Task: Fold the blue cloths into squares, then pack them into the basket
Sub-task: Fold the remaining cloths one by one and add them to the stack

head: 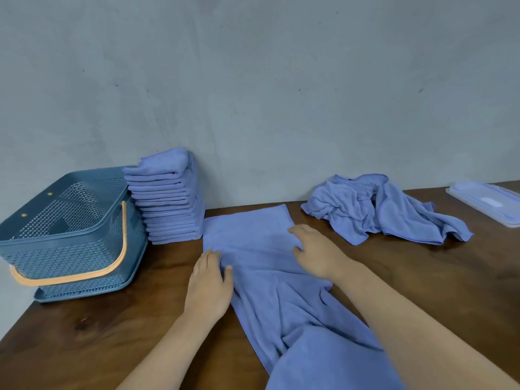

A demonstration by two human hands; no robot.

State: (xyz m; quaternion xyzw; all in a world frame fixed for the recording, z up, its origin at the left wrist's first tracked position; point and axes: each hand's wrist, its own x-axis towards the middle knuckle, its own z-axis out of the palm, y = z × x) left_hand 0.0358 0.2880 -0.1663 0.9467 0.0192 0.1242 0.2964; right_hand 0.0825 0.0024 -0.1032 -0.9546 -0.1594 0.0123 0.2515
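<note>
A long blue cloth (270,299) lies stretched on the brown table, running from the wall side down past the near edge. My left hand (209,285) rests flat on its left edge, fingers slightly apart. My right hand (315,249) presses flat on the cloth's right side, a little further away. Neither hand grips the fabric. A tall stack of folded blue cloths (167,198) stands against the wall at the left. Beside the stack sits the blue perforated basket (36,240) with an orange handle; nothing shows inside it. A crumpled heap of blue cloths (380,209) lies at the back right.
A clear plastic lid (489,202) lies flat at the far right of the table. A grey wall runs right behind the table. The table's left edge passes just under the basket.
</note>
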